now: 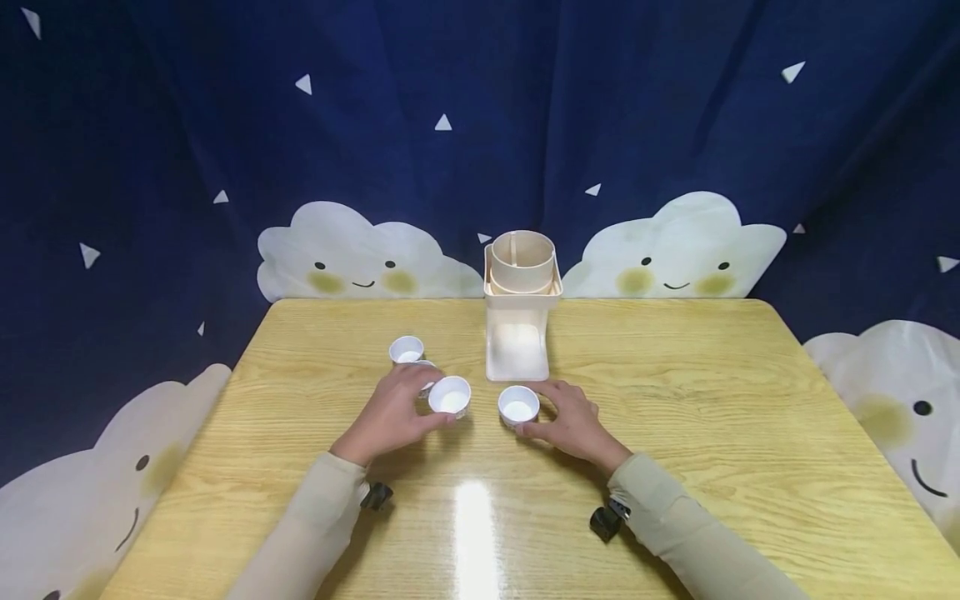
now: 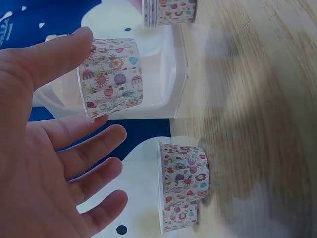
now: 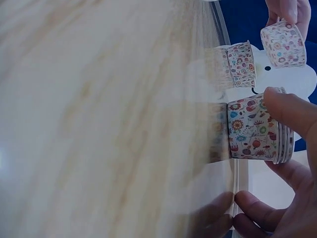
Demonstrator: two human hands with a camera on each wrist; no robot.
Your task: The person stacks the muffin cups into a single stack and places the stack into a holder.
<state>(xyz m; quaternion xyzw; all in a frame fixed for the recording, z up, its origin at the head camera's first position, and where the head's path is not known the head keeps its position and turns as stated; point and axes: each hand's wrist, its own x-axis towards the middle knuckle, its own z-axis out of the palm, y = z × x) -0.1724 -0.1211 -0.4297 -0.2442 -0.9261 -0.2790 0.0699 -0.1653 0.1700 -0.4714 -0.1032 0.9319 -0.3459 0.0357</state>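
The printed paper cup [image 1: 450,397] is in the left grip [image 1: 397,417], between thumb and forefinger, while the other fingers stay off it. It hangs above the counter [image 1: 675,375], mouth upward and a little tilted; probably such a light hold is chosen because thin paper bends easily. The right grip [image 1: 573,421] is closed around the stack of cups [image 1: 518,406], whose several rims show in the right wrist view. This stack stands upright on the counter, and I judge that the fingers hold its side to make it steady. Just beyond the left grip, two more cups [image 1: 407,350] stand mouth up, one partly hidden by the fingers; seemingly they are set apart as single ones. Ahead of the right grip is the cream dispenser-like stand [image 1: 522,302], before the cloud-patterned curtain [image 1: 480,150].
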